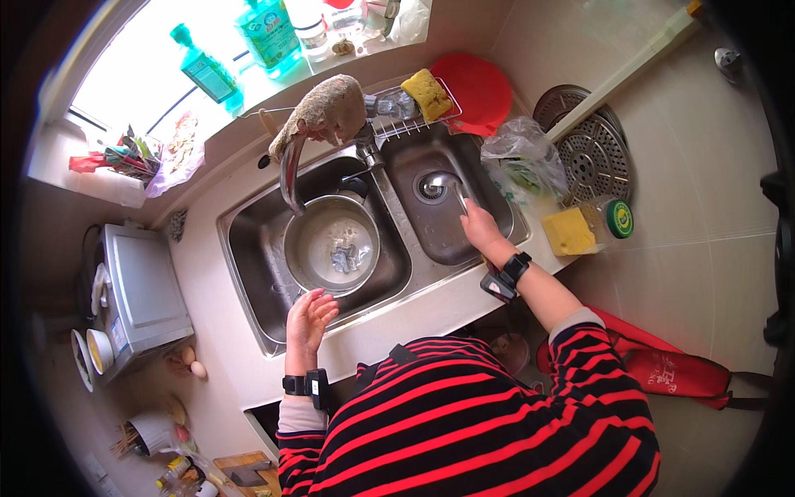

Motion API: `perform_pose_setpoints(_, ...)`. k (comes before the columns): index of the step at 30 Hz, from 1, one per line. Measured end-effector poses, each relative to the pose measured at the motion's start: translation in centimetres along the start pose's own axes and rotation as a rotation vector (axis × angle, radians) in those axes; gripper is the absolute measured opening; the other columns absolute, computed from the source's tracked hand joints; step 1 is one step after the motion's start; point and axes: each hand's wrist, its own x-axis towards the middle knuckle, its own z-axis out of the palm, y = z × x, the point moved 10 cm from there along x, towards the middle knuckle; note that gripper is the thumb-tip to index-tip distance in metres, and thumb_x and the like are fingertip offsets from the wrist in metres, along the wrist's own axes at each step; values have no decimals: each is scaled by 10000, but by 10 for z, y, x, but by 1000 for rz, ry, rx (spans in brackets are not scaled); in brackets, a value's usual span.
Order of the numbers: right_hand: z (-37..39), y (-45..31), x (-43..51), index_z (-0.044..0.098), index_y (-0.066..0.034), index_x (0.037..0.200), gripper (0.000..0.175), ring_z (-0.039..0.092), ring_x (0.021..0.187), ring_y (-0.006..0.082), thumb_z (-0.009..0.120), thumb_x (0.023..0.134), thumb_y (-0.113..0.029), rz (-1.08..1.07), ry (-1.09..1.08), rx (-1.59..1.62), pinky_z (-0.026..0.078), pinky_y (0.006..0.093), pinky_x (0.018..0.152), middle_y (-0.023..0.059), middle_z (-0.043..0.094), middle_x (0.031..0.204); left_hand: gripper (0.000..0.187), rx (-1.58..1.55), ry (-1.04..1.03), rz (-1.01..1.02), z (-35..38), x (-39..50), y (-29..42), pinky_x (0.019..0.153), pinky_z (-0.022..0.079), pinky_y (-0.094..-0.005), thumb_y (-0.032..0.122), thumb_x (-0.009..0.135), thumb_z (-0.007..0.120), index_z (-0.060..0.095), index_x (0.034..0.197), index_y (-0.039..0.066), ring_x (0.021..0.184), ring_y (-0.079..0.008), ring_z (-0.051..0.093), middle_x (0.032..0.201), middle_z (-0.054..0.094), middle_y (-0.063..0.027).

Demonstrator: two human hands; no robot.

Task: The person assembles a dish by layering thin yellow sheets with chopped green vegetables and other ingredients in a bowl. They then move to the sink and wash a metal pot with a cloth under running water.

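My right hand grips the handle of a metal ladle, whose shiny bowl is over the drain of the small right basin. A round metal pot stands in the larger left basin, with cloudy liquid inside and a bright reflection on it. Its dark handle points to the divider. Just off the pot's near rim is my left hand, palm turned up and fingers apart, holding nothing. I cannot tell whether it touches the pot. The curved faucet, partly wrapped in cloth, hangs over the pot's far left side.
Behind the sink a wire rack holds a yellow sponge. A plastic bag and a green-lidded jar flank the right basin. Green bottles line the windowsill. Two eggs and a cutting board lie left.
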Motion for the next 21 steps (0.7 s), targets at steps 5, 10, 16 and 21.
perform_pose_setpoints(5,42,27,25,532,42,968,199,614,781,421,421,852,-75,3,-194,-233,474,509,675,254,624,814,241,-5,93,33,-9,-3,2,735,534,-384,199,894,538,566,1010,-11,821,-296,639,916,640,-174)
perform_pose_setpoints(10,54,20,47,532,68,980,231,632,776,399,388,870,-74,-60,-144,-275,495,490,666,243,637,834,218,-59,183,59,-22,-10,2,722,531,-384,176,884,550,583,991,-11,804,-308,638,894,645,-174)
perform_pose_setpoints(16,65,26,63,535,58,1003,235,641,794,387,396,874,-82,-38,-198,-299,508,472,677,242,643,853,190,-115,216,54,-31,-8,-5,724,524,-396,162,874,559,605,970,6,769,-306,633,883,653,-162)
perform_pose_setpoints(21,67,36,65,543,46,984,217,644,795,381,411,864,-76,-78,-152,-295,510,467,680,239,644,835,221,-110,212,45,-36,-6,-8,736,524,-381,184,887,546,588,1016,10,805,-283,630,905,647,-147)
